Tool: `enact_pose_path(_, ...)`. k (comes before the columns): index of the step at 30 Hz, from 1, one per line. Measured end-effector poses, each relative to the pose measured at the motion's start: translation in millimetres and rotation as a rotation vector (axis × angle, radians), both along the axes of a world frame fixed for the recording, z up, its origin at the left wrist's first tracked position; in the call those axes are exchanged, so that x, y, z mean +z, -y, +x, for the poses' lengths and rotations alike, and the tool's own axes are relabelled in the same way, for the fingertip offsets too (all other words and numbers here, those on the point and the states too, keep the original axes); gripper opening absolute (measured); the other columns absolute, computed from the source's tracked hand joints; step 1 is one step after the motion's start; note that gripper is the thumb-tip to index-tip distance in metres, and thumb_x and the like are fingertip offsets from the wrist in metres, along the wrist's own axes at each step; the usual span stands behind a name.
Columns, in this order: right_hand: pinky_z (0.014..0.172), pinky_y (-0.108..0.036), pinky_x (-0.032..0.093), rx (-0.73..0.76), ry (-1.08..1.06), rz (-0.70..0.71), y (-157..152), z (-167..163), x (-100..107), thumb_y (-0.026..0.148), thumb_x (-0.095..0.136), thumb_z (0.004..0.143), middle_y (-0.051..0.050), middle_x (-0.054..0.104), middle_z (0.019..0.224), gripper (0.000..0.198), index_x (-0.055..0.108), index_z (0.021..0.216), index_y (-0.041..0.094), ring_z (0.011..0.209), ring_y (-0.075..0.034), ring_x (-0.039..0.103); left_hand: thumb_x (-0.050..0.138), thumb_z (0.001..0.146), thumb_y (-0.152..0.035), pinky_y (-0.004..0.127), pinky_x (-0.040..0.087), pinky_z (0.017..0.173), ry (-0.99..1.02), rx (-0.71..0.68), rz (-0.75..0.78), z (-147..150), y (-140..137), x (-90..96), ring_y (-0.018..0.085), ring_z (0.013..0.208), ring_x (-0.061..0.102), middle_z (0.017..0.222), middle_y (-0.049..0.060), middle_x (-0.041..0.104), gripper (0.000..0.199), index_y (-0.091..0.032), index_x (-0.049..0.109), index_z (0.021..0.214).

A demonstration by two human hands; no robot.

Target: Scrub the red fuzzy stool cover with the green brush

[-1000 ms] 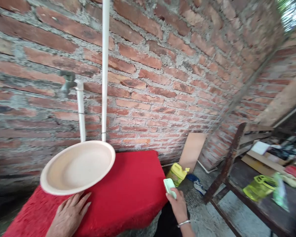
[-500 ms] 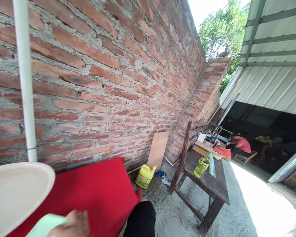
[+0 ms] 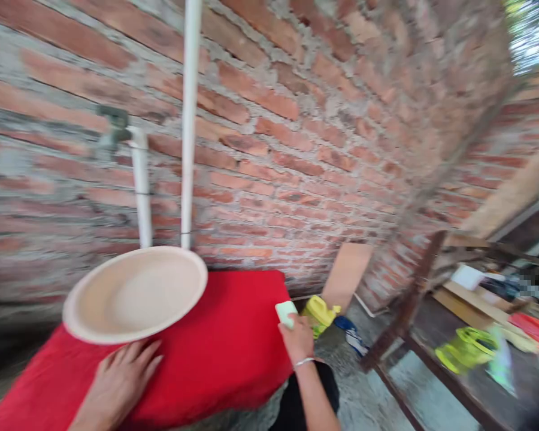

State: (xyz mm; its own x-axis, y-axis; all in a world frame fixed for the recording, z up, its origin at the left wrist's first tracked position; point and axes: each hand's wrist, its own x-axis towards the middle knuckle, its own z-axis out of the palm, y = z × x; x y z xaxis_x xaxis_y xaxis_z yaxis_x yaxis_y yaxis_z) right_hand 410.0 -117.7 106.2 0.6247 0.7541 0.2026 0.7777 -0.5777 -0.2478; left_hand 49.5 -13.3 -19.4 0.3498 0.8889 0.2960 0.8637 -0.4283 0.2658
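A red cloth point(image 3: 233, 335) covers a low surface against the wall. A wide cream basin point(image 3: 137, 293) stands at its left. My left hand point(image 3: 123, 377) lies with fingers stretched out on the cloth, just in front of the basin's rim. My right hand point(image 3: 299, 341) is closed around a small pale green block point(image 3: 286, 313), which sticks out beyond the fingers over the cloth's right edge. What the block is made of I cannot make out. Behind this hand a yellow jug point(image 3: 320, 312) is partly hidden.
A brick wall point(image 3: 260, 143) rises behind, with a white pipe point(image 3: 189, 131) and a tap point(image 3: 113, 127). On the right, a dark wooden bench point(image 3: 435, 317) carries a cardboard box point(image 3: 462, 304), a yellow-green pitcher point(image 3: 465, 350) and a red bag point(image 3: 534, 330). A board point(image 3: 347, 272) leans on the wall.
The view has swung left, bringing the whole basin, the tap and my left hand into sight. My right hand, still around the block, appears farther out, near the cloth's right edge.
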Motion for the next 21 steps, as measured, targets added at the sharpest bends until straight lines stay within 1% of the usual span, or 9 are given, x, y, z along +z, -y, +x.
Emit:
enact_pose_path(2, 0.078, -0.039, 0.047, 0.044, -0.018, 0.027, -8.0, 11.4, -7.4, 0.034, 0.058, 0.086, -0.013, 0.064, 0.094, 0.036, 0.069, 0.114, 0.014, 0.087, -0.027, 0.066, 0.048, 0.095, -0.03, 0.047, 0.042, 0.103, -0.048, 0.001, -0.022, -17.6, 7.4, 10.2, 0.027, 0.121, 0.056, 0.127, 0.008, 0.064, 0.032, -0.026, 0.068, 0.119)
enact_pose_path(4, 0.08, -0.037, 0.047, 0.154, -0.054, 0.052, -24.2, -2.1, -23.6, 0.04, 0.056, 0.087, -0.011, 0.062, 0.099, 0.037, 0.068, 0.114, 0.018, 0.092, -0.027, 0.065, 0.045, 0.096, -0.031, 0.046, 0.04, 0.104, -0.031, 0.01, -0.002, -19.0, 7.5, 15.7, 0.026, 0.119, 0.056, 0.126, 0.01, 0.064, 0.034, -0.026, 0.067, 0.122)
enact_pose_path(7, 0.081, -0.032, 0.047, 0.41, -0.103, 0.109, -46.5, -61.7, -46.0, 0.042, 0.061, 0.083, -0.005, 0.062, 0.101, 0.03, 0.07, 0.108, 0.027, 0.091, -0.022, 0.064, 0.045, 0.097, -0.029, 0.046, 0.039, 0.104, -0.014, 0.028, 0.036, -13.5, 5.6, 15.3, 0.026, 0.117, 0.056, 0.124, 0.01, 0.064, 0.033, -0.025, 0.067, 0.121)
enact_pose_path(10, 0.082, -0.032, 0.046, 0.63, -0.103, 0.111, -63.1, -129.3, -57.5, 0.036, 0.066, 0.081, -0.003, 0.062, 0.1, 0.025, 0.07, 0.104, 0.03, 0.091, -0.021, 0.063, 0.046, 0.096, -0.026, 0.046, 0.039, 0.104, -0.015, 0.025, 0.061, -13.0, 8.2, 12.6, 0.026, 0.117, 0.055, 0.124, 0.009, 0.063, 0.033, -0.025, 0.066, 0.122)
enact_pose_path(13, 0.085, -0.034, 0.045, 0.736, -0.065, 0.047, -74.1, -158.9, -61.8, 0.032, 0.068, 0.079, -0.003, 0.062, 0.102, 0.028, 0.069, 0.107, 0.033, 0.095, -0.023, 0.062, 0.047, 0.096, -0.025, 0.047, 0.038, 0.105, -0.019, 0.012, 0.064, -15.6, 10.2, 12.1, 0.026, 0.119, 0.053, 0.126, 0.009, 0.062, 0.032, -0.026, 0.065, 0.123)
enact_pose_path(14, 0.086, -0.035, 0.045, 0.742, -0.053, 0.032, -76.1, -155.8, -62.8, 0.032, 0.068, 0.079, -0.003, 0.063, 0.103, 0.028, 0.069, 0.108, 0.033, 0.096, -0.023, 0.061, 0.048, 0.096, -0.025, 0.047, 0.038, 0.105, -0.02, 0.012, 0.06, -16.0, 10.3, 12.4, 0.026, 0.119, 0.053, 0.126, 0.009, 0.062, 0.032, -0.025, 0.065, 0.123)
enact_pose_path(16, 0.086, -0.036, 0.045, 0.694, -0.045, 0.017, -77.1, -130.2, -64.9, 0.034, 0.066, 0.08, -0.004, 0.063, 0.104, 0.028, 0.069, 0.107, 0.032, 0.097, -0.024, 0.062, 0.049, 0.096, -0.025, 0.047, 0.037, 0.105, -0.019, 0.015, 0.057, -15.7, 10.1, 13.4, 0.027, 0.118, 0.053, 0.126, 0.009, 0.061, 0.031, -0.025, 0.064, 0.123)
enact_pose_path(18, 0.083, -0.038, 0.046, 0.567, -0.062, 0.018, -72.8, -84.5, -67.1, 0.041, 0.063, 0.08, -0.006, 0.063, 0.103, 0.029, 0.07, 0.106, 0.03, 0.094, -0.025, 0.063, 0.049, 0.096, -0.025, 0.047, 0.036, 0.105, -0.014, 0.022, 0.061, -14.2, 10.2, 14.6, 0.027, 0.119, 0.052, 0.126, 0.009, 0.061, 0.03, -0.025, 0.064, 0.123)
enact_pose_path(21, 0.074, -0.042, 0.049, 0.3, -0.101, 0.044, -57.7, -4.8, -67.5, 0.057, 0.053, 0.08, -0.01, 0.063, 0.095, 0.043, 0.071, 0.105, 0.028, 0.085, -0.029, 0.065, 0.05, 0.096, -0.026, 0.047, 0.035, 0.105, -0.011, 0.034, 0.059, -11.4, 11.2, 16.4, 0.028, 0.119, 0.05, 0.125, 0.009, 0.06, 0.03, -0.025, 0.064, 0.123)
